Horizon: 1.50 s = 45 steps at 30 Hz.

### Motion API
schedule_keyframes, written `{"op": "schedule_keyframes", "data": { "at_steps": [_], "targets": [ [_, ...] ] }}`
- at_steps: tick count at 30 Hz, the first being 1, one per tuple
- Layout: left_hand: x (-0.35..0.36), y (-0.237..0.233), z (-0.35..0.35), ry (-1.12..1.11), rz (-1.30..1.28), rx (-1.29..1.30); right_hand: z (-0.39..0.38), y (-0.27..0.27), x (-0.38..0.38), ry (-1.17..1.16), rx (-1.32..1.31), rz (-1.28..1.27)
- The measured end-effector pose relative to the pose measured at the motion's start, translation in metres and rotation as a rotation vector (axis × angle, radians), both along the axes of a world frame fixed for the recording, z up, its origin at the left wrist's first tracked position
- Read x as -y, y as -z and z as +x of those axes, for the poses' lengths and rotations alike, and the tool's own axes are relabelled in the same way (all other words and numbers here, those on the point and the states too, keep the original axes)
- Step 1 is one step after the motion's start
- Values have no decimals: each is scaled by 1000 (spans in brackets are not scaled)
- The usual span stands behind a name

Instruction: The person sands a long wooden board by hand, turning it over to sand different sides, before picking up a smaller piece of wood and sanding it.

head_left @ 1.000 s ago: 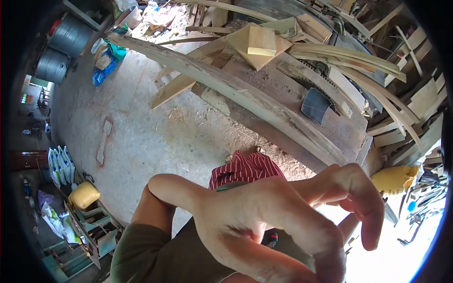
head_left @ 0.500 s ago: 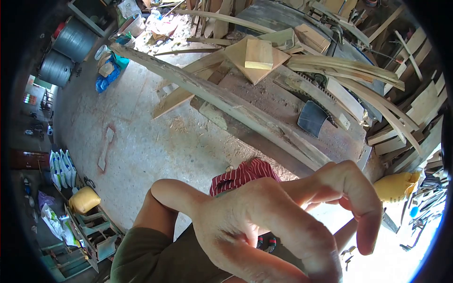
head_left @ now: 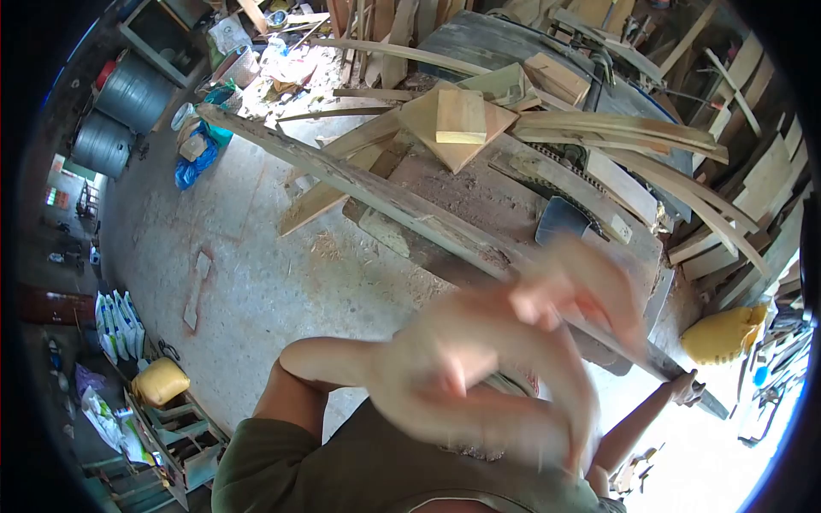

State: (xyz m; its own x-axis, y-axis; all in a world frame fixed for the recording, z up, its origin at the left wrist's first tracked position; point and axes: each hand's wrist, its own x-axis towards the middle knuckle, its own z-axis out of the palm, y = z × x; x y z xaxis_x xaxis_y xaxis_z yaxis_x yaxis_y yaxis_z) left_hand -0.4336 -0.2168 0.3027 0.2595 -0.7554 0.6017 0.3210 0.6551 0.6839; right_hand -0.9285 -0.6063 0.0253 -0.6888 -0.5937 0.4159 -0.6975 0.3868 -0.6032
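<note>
My left hand (head_left: 487,359) is raised close to the camera and smeared by motion. Its fingers look bent and apart, and nothing shows between them. Lower right, my right hand (head_left: 684,389) grips a long, rough wooden beam (head_left: 368,181) near its near end. The beam runs diagonally up to the far left, across a low work surface (head_left: 453,184) dusted with wood debris. My left hand hides part of the beam. On the surface lie a square board (head_left: 419,128) with a thick wood block (head_left: 462,115) on top, and a dark curved piece (head_left: 560,221).
Curved wood strips (head_left: 624,132) and offcuts pile up at the right and back. A yellow sack (head_left: 723,333) sits at the right. At left stand blue drums (head_left: 137,85), a yellow jerrycan (head_left: 160,380) and a wooden frame (head_left: 184,436). Concrete floor (head_left: 256,282) spreads left of the beam.
My left hand has shifted slightly left and blurred. My right hand on the beam's near end has come into view, and the red-striped cloth is now mostly hidden.
</note>
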Motion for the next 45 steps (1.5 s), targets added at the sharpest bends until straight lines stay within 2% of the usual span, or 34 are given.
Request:
{"op": "schedule_keyframes", "data": {
  "at_steps": [1,3,4,5,6,7,8,9,10,11,12,13,15,16,17,19,20,21,22,24,26,27,29,30,33,34,36,39,43,45],
  "targets": [
    [-2,14,13,-132,103,-55,4,1,-3,16,-5,1],
    [-7,49,44,-448,276,-248,12,2,-3,97,240,-135],
    [-9,69,62,-625,288,-356,31,-11,-14,120,338,-118],
    [-15,97,83,-880,367,-406,45,-23,-25,142,439,-101],
    [-26,122,100,-1090,458,-447,39,-17,-20,120,674,-173],
    [-35,142,114,-1306,546,-485,35,-18,-21,130,679,-183],
    [-44,158,126,-1298,538,-480,33,-19,-24,44,842,-179],
    [-52,171,137,-1331,706,-618,34,-20,-27,-49,1006,-176],
    [-53,175,144,-1355,871,-759,44,-25,-38,-144,1042,-228],
    [-47,172,144,-1355,857,-760,57,-32,-56,-245,1071,-278],
    [-38,169,143,-1331,922,-672,66,-28,-69,-223,1212,-479],
    [-31,167,142,-1307,984,-586,59,-22,-69,-123,1356,-488],
    [-17,183,154,-1297,987,-580,7,37,-48,144,1529,-414],
    [-10,196,163,-1282,1006,-561,0,50,-46,148,1698,-454],
    [-8,217,178,-1243,1003,-570,-1,56,-46,149,1770,-370],
    [-25,278,219,-958,800,-743,0,76,-46,75,1804,-399],
    [-33,299,230,-818,735,-811,-2,79,-45,-46,1888,-391],
    [-37,290,224,-875,825,-815,-5,83,-41,-170,1961,-376],
    [-42,298,228,-955,859,-851,-6,88,-31,-215,1988,-439],
    [-41,272,206,-1122,874,-744,-24,120,-15,-251,2013,-517],
    [-50,271,200,-1117,851,-727,-65,167,-3,-1048,2421,-398],
    [-57,273,198,-1129,823,-731,-62,167,-2,-1044,2421,-405],
    [-73,274,193,-1086,828,-746,-55,160,-1,-1066,2623,-236],
    [-78,273,193,-1047,826,-764,-44,138,-12,-744,2614,-350],
    [-86,269,193,-1006,888,-886,-38,134,-14,-831,2679,-365],
    [-89,268,193,-1010,881,-894,-39,140,-13,-979,2677,-428],
    [-95,265,194,-881,936,-948,-41,139,-14,-982,2611,-446],
    [-99,268,198,-876,969,-978,-34,132,-17,-900,2531,-458],
    [-95,256,183,-916,977,-976,-20,111,-24,-988,2574,-420],
    [-101,253,177,-857,997,-994,-17,110,-23,-1013,2570,-441]
  ]
}}
